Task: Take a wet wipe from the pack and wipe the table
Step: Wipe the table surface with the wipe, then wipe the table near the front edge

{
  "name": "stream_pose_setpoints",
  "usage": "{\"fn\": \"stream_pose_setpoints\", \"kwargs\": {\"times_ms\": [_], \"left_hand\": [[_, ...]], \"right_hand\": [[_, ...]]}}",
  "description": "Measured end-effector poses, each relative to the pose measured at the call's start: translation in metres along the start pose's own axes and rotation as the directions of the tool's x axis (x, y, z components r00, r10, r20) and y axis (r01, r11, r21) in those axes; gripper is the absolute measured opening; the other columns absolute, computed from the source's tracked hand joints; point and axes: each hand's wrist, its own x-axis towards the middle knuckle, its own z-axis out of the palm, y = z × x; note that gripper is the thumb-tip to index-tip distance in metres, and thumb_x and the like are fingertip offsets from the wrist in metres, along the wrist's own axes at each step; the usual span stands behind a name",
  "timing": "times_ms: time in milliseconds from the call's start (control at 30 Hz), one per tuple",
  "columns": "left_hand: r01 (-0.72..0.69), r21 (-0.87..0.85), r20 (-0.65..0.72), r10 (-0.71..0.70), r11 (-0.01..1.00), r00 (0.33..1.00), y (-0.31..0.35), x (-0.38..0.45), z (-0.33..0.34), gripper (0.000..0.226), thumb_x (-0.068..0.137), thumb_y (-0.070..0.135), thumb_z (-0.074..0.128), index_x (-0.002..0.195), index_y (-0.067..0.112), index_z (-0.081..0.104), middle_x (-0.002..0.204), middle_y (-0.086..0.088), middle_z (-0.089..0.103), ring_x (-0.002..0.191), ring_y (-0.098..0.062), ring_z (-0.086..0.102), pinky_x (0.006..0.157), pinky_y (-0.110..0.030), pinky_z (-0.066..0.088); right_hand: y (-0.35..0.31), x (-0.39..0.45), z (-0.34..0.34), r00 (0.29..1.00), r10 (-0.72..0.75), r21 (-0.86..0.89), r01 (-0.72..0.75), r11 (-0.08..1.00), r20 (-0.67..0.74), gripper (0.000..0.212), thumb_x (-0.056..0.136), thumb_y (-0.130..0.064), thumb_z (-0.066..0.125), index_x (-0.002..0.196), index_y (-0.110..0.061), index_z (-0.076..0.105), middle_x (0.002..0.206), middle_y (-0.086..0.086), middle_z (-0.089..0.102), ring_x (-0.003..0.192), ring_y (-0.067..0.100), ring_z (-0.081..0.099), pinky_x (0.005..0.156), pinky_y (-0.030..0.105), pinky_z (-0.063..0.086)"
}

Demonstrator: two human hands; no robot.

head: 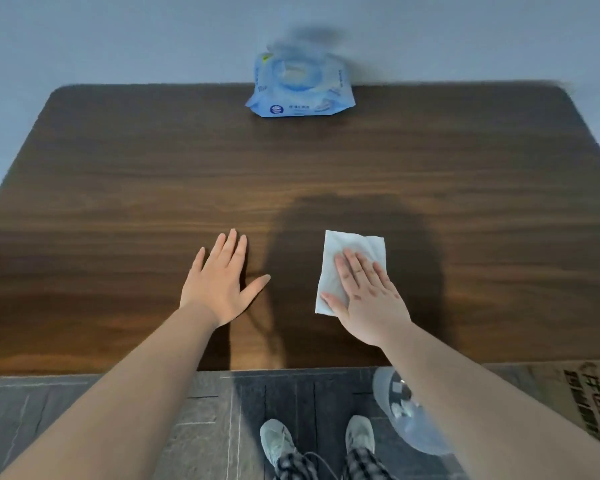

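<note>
A white wet wipe [340, 251] lies flat on the dark wooden table [118, 188], near the front edge, right of centre. My right hand [364, 292] presses flat on top of it, fingers together, covering its lower right part. My left hand [219, 282] rests palm down on the bare wood to the left, fingers spread, holding nothing. The blue wipe pack [300, 86] sits at the table's far edge in the middle, its round lid flipped up and blurred.
A grey wall stands right behind the table. Below the front edge is a dark tiled floor with my two shoes [319, 441]. A clear plastic bin [409, 414] and a cardboard box [582, 396] stand at the lower right.
</note>
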Motion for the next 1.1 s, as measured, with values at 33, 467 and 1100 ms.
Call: {"fn": "stream_pose_setpoints", "kwargs": {"times_ms": [33, 467, 1100], "left_hand": [[-0.046, 0.003, 0.007, 0.046, 0.999, 0.999, 0.023, 0.009, 0.002, 0.084, 0.087, 0.070, 0.016, 0.151, 0.020, -0.001, 0.161, 0.000, -0.006, 0.147, -0.017, -0.008, 0.119, -0.042, 0.002], [-0.507, 0.092, 0.108, 0.498, 0.857, 0.860, 0.285, 0.066, 0.024, 0.087, 0.082, 0.077, 0.017, 0.150, 0.029, -0.007, 0.160, 0.005, -0.012, 0.145, -0.015, -0.015, 0.118, -0.043, -0.006], [-0.672, 0.181, 0.085, 0.669, 0.718, 0.738, 0.460, 0.086, 0.061, 0.074, 0.085, 0.069, -0.004, 0.148, 0.031, -0.009, 0.159, 0.007, -0.013, 0.145, -0.013, -0.015, 0.118, -0.047, -0.008]], "right_hand": [[0.019, -0.008, 0.000, 0.999, 0.041, 0.016, -0.041, 0.999, -0.009, 0.074, 0.086, -0.065, -0.002, 0.143, -0.025, -0.025, 0.151, -0.007, -0.031, 0.135, 0.009, -0.031, 0.111, 0.032, -0.019], [0.223, -0.123, 0.013, 0.875, 0.481, 0.123, -0.473, 0.872, -0.048, 0.078, 0.083, -0.067, -0.003, 0.145, -0.024, -0.024, 0.156, -0.003, -0.024, 0.135, 0.009, -0.028, 0.111, 0.032, -0.018], [0.322, -0.191, 0.034, 0.848, 0.505, 0.324, -0.438, 0.838, -0.159, 0.081, 0.082, -0.071, 0.008, 0.147, -0.024, -0.006, 0.151, -0.012, -0.011, 0.138, 0.004, -0.016, 0.111, 0.026, -0.013]]}}
